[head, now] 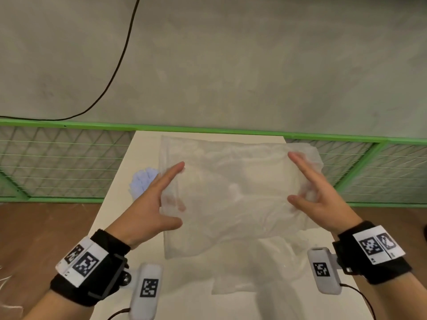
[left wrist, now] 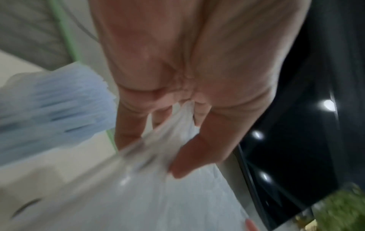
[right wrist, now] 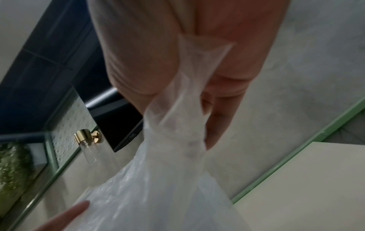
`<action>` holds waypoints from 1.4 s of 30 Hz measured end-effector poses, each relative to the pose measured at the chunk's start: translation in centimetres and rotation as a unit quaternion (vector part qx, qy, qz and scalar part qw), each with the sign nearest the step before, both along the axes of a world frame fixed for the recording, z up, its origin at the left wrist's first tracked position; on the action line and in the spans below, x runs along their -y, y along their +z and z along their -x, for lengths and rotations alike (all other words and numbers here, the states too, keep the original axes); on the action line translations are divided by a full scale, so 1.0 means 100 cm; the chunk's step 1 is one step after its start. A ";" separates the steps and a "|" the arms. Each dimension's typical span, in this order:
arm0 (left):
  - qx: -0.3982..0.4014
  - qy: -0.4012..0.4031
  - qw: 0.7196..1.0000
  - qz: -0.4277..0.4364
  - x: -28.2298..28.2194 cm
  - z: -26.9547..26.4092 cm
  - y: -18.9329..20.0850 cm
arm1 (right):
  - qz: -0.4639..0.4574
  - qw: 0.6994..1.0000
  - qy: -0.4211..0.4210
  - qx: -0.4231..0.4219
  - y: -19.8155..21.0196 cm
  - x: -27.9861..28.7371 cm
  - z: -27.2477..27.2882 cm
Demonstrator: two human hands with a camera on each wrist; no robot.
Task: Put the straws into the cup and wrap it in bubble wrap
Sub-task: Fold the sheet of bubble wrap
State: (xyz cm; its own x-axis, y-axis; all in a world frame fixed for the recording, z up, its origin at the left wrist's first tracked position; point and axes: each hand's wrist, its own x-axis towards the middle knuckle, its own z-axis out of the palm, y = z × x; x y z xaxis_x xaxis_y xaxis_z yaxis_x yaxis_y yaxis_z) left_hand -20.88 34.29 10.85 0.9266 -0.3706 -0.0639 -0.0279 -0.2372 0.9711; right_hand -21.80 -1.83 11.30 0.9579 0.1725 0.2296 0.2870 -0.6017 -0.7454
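The bubble wrap (head: 233, 192) hangs spread in the air above the desk (head: 147, 144), held at its 2 side edges. The left hand (head: 150, 204) pinches the left edge between thumb and fingers; the right hand (head: 318, 195) pinches the right edge likewise. A bundle of pale blue straws (head: 142, 181) lies on the desk beside the left hand, so the straws are probably not in the cup yet. No cup can be made out; wrapping remains. The desk is narrow, with a green fence (head: 57, 162) just behind.
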 end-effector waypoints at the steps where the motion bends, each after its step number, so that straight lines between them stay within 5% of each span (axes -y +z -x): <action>1: 0.024 0.002 1.000 -0.020 0.002 0.000 0.001 | 0.018 1.000 -0.012 0.019 -0.002 -0.004 -0.001; 5: 0.089 0.016 0.992 -0.084 0.014 0.001 0.000 | 0.175 0.977 -0.093 0.074 -0.008 -0.021 -0.005; 8: 0.112 0.005 0.989 -0.100 0.033 0.001 0.000 | 0.204 0.971 -0.101 0.079 -0.006 -0.041 -0.004; 13: 0.133 -0.018 0.988 -0.078 0.066 0.006 0.003 | 0.104 0.991 0.058 0.056 0.013 -0.082 0.018; 18: 0.180 0.008 0.983 -0.030 0.075 0.004 0.005 | -0.027 0.970 0.240 -0.034 0.028 -0.101 0.036; 22: 0.137 0.002 0.990 0.041 0.055 0.003 0.010 | -0.122 0.985 0.080 0.093 0.045 -0.076 0.010; 24: 0.116 -0.025 0.990 0.071 0.049 0.004 0.017 | -0.125 0.990 0.010 0.068 0.050 -0.057 -0.014; 28: 0.067 -0.051 0.990 0.114 0.038 -0.003 0.021 | -0.015 0.990 0.112 -0.081 0.053 -0.036 -0.050; 34: 0.043 -0.086 0.979 0.178 0.015 -0.012 0.023 | -0.074 0.972 0.130 -0.184 0.062 -0.026 -0.072; 39: 0.071 -0.067 0.990 0.098 0.008 -0.013 0.021 | -0.222 0.956 0.092 -0.165 0.066 -0.027 -0.082; 42: 0.055 -0.018 0.989 0.135 0.014 -0.015 0.019 | -0.408 0.893 0.072 -0.179 0.057 -0.032 -0.080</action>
State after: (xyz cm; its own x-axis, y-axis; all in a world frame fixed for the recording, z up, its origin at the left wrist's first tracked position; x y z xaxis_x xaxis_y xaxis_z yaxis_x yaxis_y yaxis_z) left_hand -19.35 32.86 12.80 0.9081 -0.3939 0.1424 -0.1405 0.0337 0.9895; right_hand -13.82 1.37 16.97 0.9764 0.2149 0.0189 -0.0266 0.2065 -0.9781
